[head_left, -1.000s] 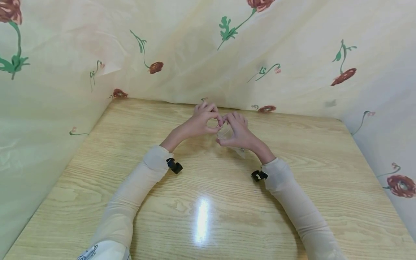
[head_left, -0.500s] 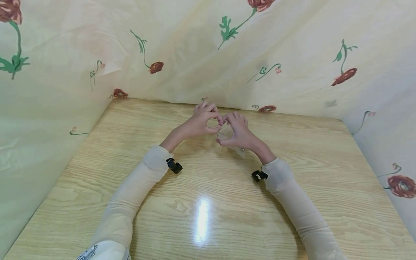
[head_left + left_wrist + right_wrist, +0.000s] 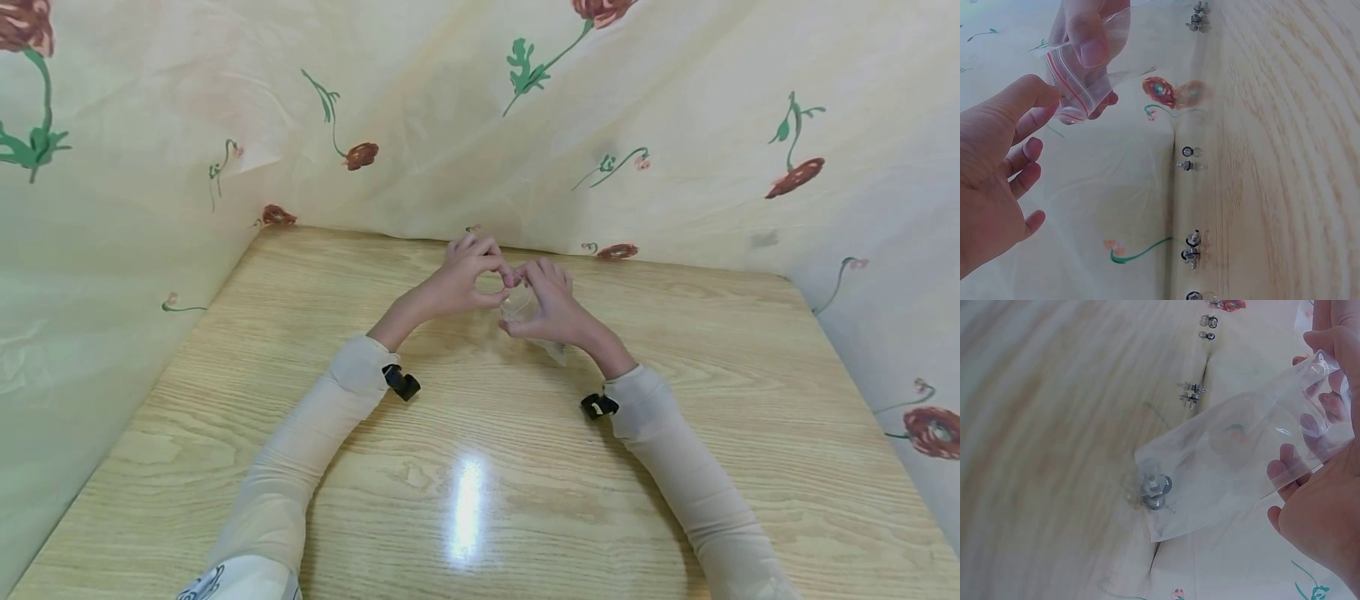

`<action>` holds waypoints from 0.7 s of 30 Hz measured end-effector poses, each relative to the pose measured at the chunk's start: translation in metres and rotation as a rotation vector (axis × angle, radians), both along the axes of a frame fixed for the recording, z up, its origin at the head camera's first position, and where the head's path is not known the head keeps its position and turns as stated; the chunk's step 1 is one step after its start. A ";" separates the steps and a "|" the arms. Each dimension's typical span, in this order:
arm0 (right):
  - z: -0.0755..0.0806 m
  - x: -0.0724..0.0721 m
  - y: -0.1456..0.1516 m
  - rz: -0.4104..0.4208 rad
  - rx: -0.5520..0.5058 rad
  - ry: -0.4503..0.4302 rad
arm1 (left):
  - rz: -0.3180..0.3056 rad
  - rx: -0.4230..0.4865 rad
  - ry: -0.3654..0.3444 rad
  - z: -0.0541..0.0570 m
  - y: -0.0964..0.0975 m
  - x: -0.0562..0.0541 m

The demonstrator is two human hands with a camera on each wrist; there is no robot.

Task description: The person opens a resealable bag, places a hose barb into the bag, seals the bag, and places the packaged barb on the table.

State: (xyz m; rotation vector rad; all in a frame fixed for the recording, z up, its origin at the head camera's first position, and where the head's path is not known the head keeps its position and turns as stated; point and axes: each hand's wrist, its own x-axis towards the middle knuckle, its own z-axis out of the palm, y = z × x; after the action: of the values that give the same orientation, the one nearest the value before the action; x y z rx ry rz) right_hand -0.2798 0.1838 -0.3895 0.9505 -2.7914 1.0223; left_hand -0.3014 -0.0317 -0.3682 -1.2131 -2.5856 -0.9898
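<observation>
A clear zip-lock bag (image 3: 1229, 440) with red-striped seal is held between both hands. My left hand (image 3: 459, 282) pinches a corner of its mouth with thumb and index finger, the other fingers loosely bent. From the opposite side, my right hand (image 3: 553, 302) grips the bag's upper edge by the seal, thumb and fingers on the film. The bag hangs slanted, and its bottom corner holds several small shiny metal fittings (image 3: 1155, 487) with dark rings. In the head view the right hand covers most of the bag.
Several small metal fittings (image 3: 1191, 250) appear along the table's far side in the wrist views. The wooden table (image 3: 465, 417) meets a flower-printed cloth (image 3: 442, 108) at the back and sides. Black wrist mounts (image 3: 402, 382) sit on both sleeves.
</observation>
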 end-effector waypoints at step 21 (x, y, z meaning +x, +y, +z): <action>0.000 0.001 0.001 -0.019 -0.001 -0.008 | 0.016 0.010 0.007 -0.002 -0.007 -0.007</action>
State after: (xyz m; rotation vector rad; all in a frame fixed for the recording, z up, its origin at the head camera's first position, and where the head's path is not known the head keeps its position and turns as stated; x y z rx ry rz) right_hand -0.2789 0.1848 -0.3893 0.9194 -2.8011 1.0273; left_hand -0.3083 -0.0388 -0.3698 -1.1891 -2.5778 -0.9921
